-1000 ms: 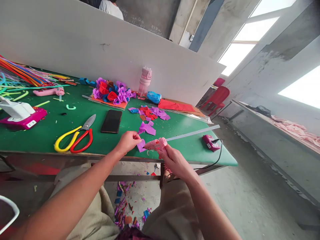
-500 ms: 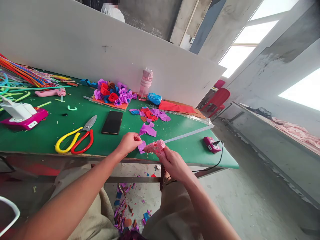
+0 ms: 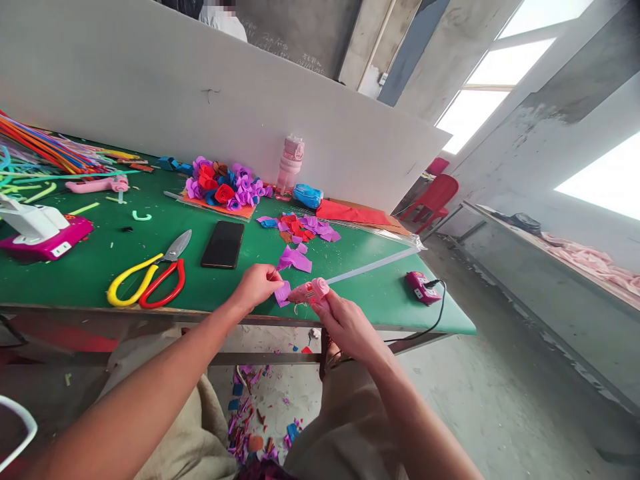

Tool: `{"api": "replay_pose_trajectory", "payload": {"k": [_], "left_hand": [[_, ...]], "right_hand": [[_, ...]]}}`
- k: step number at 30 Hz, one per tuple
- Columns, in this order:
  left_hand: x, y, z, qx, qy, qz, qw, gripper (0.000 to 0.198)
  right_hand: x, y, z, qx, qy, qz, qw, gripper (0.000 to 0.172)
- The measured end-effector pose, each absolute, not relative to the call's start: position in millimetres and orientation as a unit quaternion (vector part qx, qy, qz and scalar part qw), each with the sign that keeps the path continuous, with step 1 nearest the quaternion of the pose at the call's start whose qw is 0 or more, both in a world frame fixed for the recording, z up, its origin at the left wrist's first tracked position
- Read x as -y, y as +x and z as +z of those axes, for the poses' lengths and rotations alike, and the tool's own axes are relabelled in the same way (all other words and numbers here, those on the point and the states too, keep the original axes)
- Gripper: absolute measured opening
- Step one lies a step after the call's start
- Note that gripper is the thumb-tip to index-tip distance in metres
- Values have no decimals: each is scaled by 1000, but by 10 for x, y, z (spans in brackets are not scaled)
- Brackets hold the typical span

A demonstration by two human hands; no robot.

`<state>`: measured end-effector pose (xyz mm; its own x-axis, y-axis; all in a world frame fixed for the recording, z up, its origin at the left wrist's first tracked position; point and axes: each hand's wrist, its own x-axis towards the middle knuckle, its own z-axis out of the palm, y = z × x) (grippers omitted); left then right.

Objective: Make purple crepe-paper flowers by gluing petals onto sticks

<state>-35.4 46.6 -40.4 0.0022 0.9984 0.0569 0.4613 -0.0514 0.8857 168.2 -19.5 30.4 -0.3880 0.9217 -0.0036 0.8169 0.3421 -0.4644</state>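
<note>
Between the thumb and fingers of my left hand point(image 3: 259, 285) is a small purple piece of crepe paper point(image 3: 283, 293), held over the table's front edge. My right hand point(image 3: 346, 321) is wrapped round a pink glue gun point(image 3: 311, 291). Its nozzle points left at the purple piece, and I cannot tell whether the two touch. From the back of the gun a long translucent glue stick point(image 3: 373, 265) slants up to the right. Just beyond my left hand lie larger purple paper scraps point(image 3: 296, 259), with a heap of cut petals point(image 3: 300, 229) in several colours behind them.
Paper roses point(image 3: 225, 187) crowd an orange sheet at the back. Scissors point(image 3: 150, 277) and a phone point(image 3: 223, 244) lie to the left. A second glue gun point(image 3: 97, 185) rests farther left. A power socket point(image 3: 423, 288) with a cable sits right. A pink bottle point(image 3: 290, 167) stands behind.
Both hands keep nearly the same pose, with the purple piece and glue gun still held. The whole view has shifted very slightly.
</note>
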Motion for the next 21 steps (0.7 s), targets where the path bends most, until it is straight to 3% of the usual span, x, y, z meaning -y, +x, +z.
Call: {"api": "replay_pose_trajectory", "payload": {"k": [21], "left_hand": [[-450,-344,-365,-602,618,365,349,12]], "right_hand": [[201,1696,356,800,-542,216,140,26]]}}
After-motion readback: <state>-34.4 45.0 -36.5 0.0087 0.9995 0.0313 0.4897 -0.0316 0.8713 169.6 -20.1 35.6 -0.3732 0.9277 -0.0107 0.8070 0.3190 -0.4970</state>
